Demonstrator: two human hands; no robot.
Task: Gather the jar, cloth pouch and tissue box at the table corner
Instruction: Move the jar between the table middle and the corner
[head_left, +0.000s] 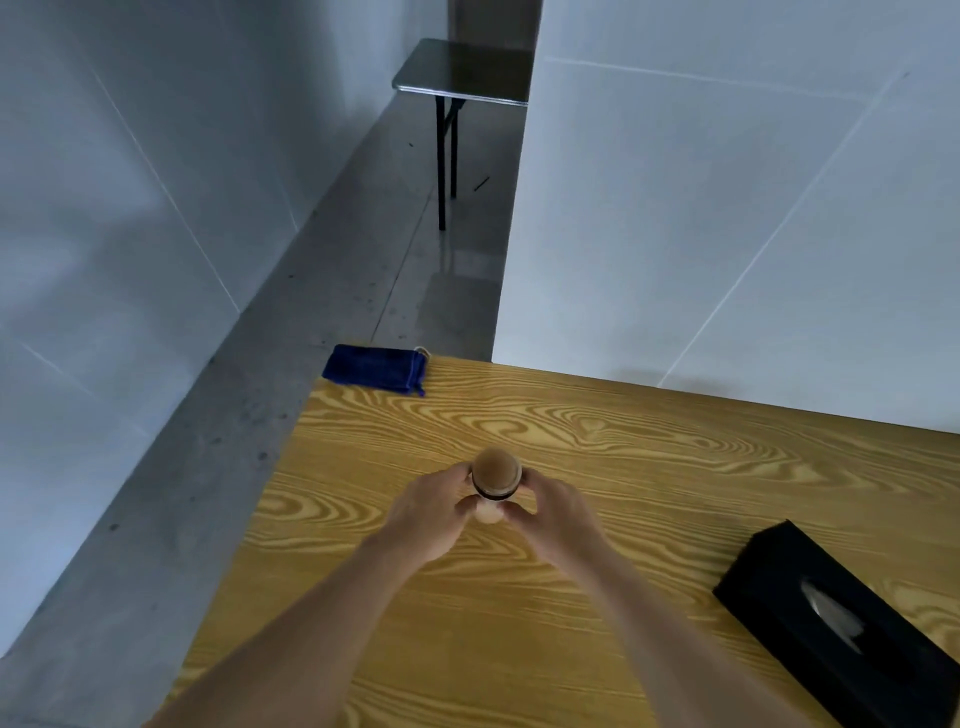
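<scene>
The left hand (428, 512) and right hand (558, 512) are gripping the jar (496, 480), seemingly resting mid-surface (649, 467). The cloth pouch (375, 369) is overhanging the far corner; the tissue box (831, 623) is lying well apart, right.

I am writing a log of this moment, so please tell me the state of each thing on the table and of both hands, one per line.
jar: upright, cork lid on, gripped by both hands
blue cloth pouch: lying flat at the far left table corner, partly over the edge
black tissue box: lying on the table at right, untouched, a tissue showing in the slot
left hand: closed on the jar
right hand: closed on the jar
</scene>
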